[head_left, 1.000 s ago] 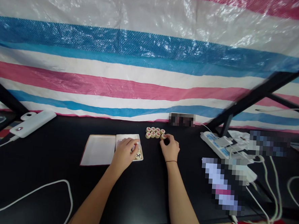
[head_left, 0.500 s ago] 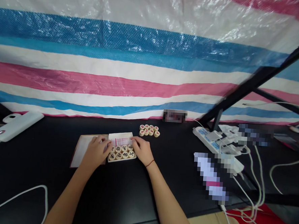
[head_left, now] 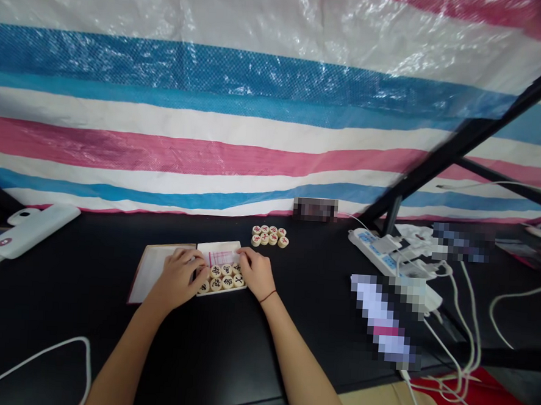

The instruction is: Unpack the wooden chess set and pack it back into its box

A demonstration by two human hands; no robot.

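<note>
Black-marked round pieces (head_left: 228, 282) lie in two rows in the open white box (head_left: 219, 245) on the black counter (head_left: 206, 357). My left hand (head_left: 176, 279) reaches over its left edge, fingers partly open and bent; whether they hold anything, I cannot tell. My right hand (head_left: 257, 275) has its fingers bent close together at the right edge, their grip unclear.

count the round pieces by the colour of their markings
Red-marked pieces: 8
Black-marked pieces in the box: 7 clearly visible; the left hand may hide more
Total clearly visible: 15
</note>
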